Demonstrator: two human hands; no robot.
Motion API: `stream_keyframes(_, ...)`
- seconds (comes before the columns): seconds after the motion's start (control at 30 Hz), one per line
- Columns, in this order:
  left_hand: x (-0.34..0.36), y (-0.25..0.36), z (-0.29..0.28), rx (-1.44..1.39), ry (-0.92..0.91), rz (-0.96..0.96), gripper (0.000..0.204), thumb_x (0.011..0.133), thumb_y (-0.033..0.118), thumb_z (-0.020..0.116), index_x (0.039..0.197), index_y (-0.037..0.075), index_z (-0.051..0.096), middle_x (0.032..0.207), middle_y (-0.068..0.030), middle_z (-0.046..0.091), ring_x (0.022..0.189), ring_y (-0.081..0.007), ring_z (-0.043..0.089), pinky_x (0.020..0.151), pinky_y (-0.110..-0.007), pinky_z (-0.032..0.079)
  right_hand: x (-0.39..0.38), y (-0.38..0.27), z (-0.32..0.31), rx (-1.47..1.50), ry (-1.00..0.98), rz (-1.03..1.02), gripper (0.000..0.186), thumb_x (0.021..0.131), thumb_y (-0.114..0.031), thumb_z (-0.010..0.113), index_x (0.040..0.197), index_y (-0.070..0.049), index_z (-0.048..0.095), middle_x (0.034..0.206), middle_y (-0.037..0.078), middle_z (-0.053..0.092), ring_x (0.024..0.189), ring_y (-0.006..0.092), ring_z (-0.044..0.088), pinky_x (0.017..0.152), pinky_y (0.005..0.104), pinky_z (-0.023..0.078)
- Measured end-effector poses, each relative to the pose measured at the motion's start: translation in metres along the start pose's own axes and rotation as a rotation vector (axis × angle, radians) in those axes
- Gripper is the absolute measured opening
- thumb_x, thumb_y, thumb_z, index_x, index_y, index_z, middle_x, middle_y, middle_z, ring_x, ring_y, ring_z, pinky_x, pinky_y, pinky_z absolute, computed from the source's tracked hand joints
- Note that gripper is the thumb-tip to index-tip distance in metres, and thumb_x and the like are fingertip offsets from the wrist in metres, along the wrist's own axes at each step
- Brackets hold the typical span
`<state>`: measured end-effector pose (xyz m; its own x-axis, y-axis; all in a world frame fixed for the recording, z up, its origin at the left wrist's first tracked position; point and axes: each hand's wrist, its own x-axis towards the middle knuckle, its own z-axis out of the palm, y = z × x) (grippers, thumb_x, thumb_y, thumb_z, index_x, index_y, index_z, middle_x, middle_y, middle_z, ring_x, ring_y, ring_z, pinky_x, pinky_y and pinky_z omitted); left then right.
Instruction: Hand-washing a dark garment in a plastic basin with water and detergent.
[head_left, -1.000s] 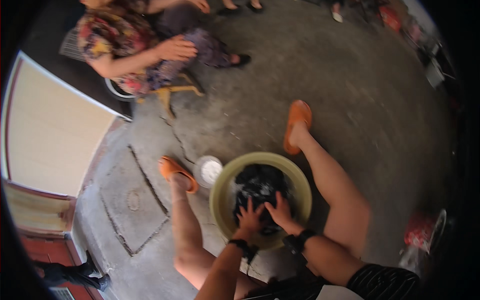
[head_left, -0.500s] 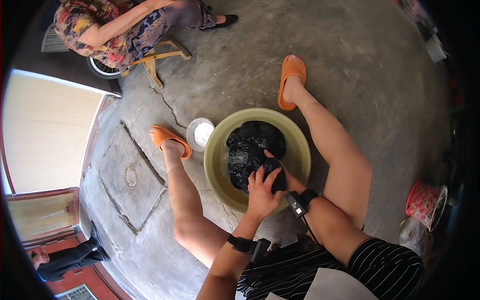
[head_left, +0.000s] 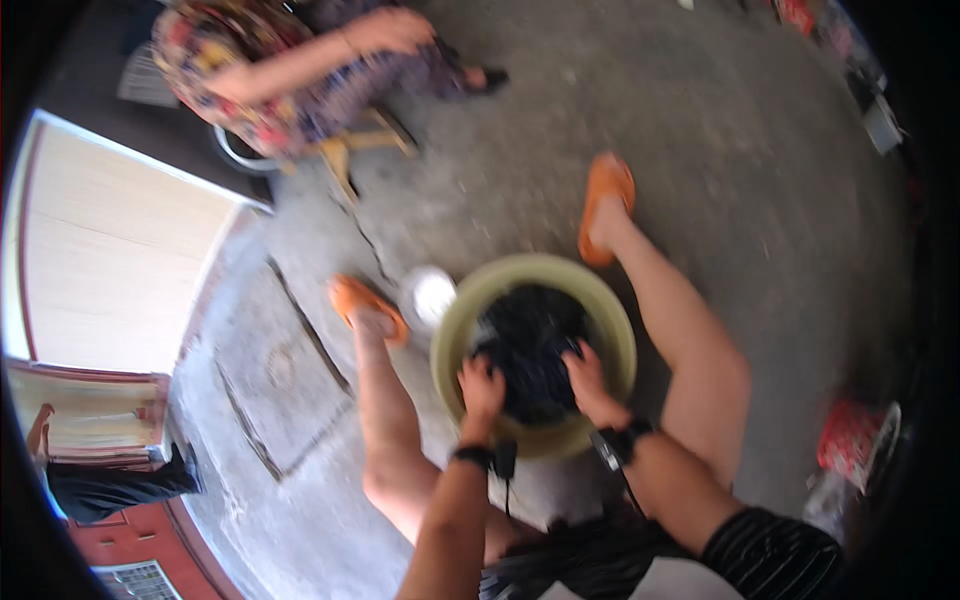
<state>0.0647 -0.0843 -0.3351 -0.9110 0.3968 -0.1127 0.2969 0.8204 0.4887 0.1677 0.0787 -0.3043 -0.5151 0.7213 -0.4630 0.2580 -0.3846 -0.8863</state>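
An olive-green plastic basin [head_left: 452,340] stands between my legs, holding wet dark cloth [head_left: 530,310] in water. Both hands are down inside it, blurred by motion. My left hand [head_left: 482,390] grips the cloth at the basin's left side, fingers curled into it. Opposite it, my right hand [head_left: 590,383] has its fingers closed on the cloth at the right side. A small bowl of white stuff [head_left: 432,295] sits beside the basin at its upper left.
A seated person in floral clothes [head_left: 280,90] is on a wooden stool [head_left: 345,160] at upper left. Another person's dark-trousered legs [head_left: 110,485] show at lower left, near a red door [head_left: 140,550]. A red patterned container [head_left: 845,440] stands at my right.
My hands, close together on a bunch of cloth half a second ago, have moved apart to either side of the basin. The view has shifted slightly; the seated person's hand has moved.
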Motion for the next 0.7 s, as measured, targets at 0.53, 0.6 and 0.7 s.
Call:
stream_keyframes(0.53,0.015,0.037,0.003,0.341,-0.512,0.174,0.058,0.069,0.032,0.067,0.123,0.029,0.046,0.131,-0.0122,0.035,0.113,-0.0418,0.039,0.091,-0.057,0.035,0.01,0.039,-0.019,-0.684,-0.393,0.222,0.071,0.08,-0.054,0.051,0.134,-0.013,0.032,0.127,0.023,0.038,0.118,0.0398,0.037,0.095,0.0479,0.033)
stream_keyframes(0.6,0.034,0.003,0.026,0.277,-0.419,0.132,0.051,0.07,0.026,0.066,0.119,0.025,0.05,0.127,-0.0145,0.039,0.112,-0.0417,0.041,0.092,-0.053,0.036,0.005,0.047,-0.012,-0.19,-0.513,0.449,0.065,0.083,-0.055,0.048,0.133,-0.016,0.035,0.122,0.009,0.052,0.114,0.0274,0.046,0.093,0.0447,0.037)
stream_keyframes(0.7,0.034,0.025,0.024,0.103,-0.199,0.052,0.042,0.068,0.008,0.059,0.109,0.016,0.058,0.116,-0.0208,0.046,0.107,-0.0418,0.044,0.093,-0.044,0.037,0.018,0.036,-0.009,0.105,-0.44,0.83,0.066,0.081,-0.062,0.045,0.13,-0.019,0.038,0.123,0.003,0.052,0.111,0.0266,0.049,0.089,0.0532,0.037)
